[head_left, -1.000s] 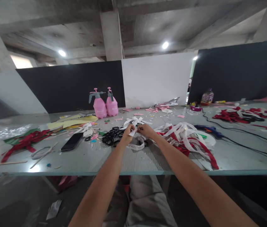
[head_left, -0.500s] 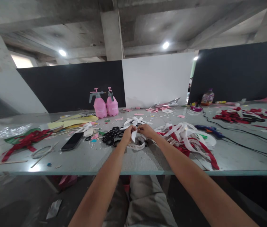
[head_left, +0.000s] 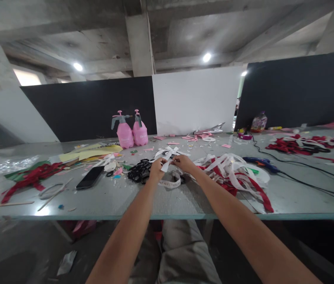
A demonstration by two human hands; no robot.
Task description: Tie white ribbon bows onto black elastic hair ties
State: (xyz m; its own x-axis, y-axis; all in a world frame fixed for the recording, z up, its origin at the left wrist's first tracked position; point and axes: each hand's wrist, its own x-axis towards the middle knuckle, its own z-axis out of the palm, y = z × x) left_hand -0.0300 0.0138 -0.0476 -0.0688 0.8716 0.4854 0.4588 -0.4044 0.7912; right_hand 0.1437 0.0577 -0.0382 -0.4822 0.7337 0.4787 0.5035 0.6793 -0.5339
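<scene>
My left hand (head_left: 156,169) and my right hand (head_left: 182,162) meet over the middle of the table. Both are closed on a white ribbon (head_left: 169,184) with dark printed letters; its loop hangs down between my wrists. A short end sticks out below my left fingers. Just behind my fingertips lie white ribbon bows (head_left: 171,151). Left of my left hand is a heap of black elastic bands (head_left: 139,170). On the right, close to my right forearm, sits a tangled pile of white and red ribbons (head_left: 229,169).
A black phone (head_left: 90,177) and red ribbons (head_left: 32,181) lie to the left. Two pink spray bottles (head_left: 125,135) stand at the back. At right, a blue glue gun (head_left: 261,162) trails a black cable. The table's front edge (head_left: 167,216) runs under my forearms.
My left hand has shifted slightly left, so the gap between my hands is wider. The ribbon's short end has moved left with it.
</scene>
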